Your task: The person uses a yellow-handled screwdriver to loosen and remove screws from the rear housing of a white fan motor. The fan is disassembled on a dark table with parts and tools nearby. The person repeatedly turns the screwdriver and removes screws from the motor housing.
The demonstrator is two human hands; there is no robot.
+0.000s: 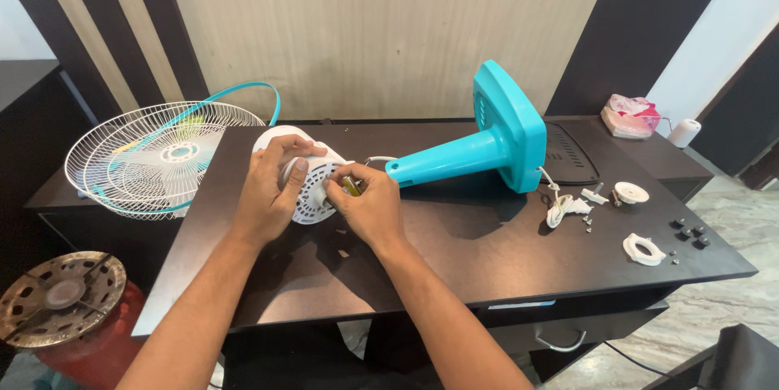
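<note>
A table fan lies on its side on the dark table [454,252]. Its turquoise stand and square base [495,134] point to the right. Its white motor housing [312,187] sits at the left end. My left hand [272,191] grips the housing from the left. My right hand [365,203] is closed on a small yellowish tool or part [351,186] held against the housing's vented cover. What exactly the fingers pinch is partly hidden.
White wire fan guards [154,159] with a turquoise rim lean at the table's left edge. A coiled white cord [561,210], white plastic rings [643,249] [630,192], screws and black knobs [690,234] lie at the right. A round metal part [61,297] sits on the floor left.
</note>
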